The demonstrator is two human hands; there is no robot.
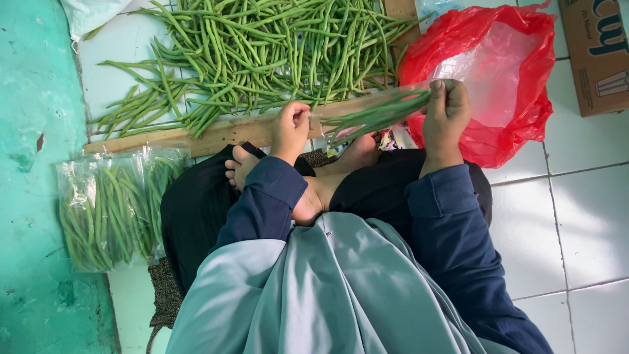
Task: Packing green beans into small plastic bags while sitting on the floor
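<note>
Both hands grip one clear bag of green beans (pixel 377 113) above the lap: left hand (pixel 291 128) pinching its end, right hand (pixel 447 115) clasping the other, bare white tiles (pixel 576 216) rightward.

Bright, soft daylight, even overall; faint dappled patches on white floor tiles (pixel 583 216) at right; mild glare on clear bean packets (pixel 105 210); red plastic bag (pixel 485 78) glows translucent; focus sharp, slight softness at edges.

loose bean pile (pixel 262 46) cut off by top edge, cardboard box (pixel 599 52) cropped at right edge and top, red plastic bag (pixel 498 131) base behind right hand (pixel 445 118), left hand (pixel 290 128) fingertips curled out of sight, packed bean bags (pixel 108 210) partly under black skirt (pixel 196 210)
</note>
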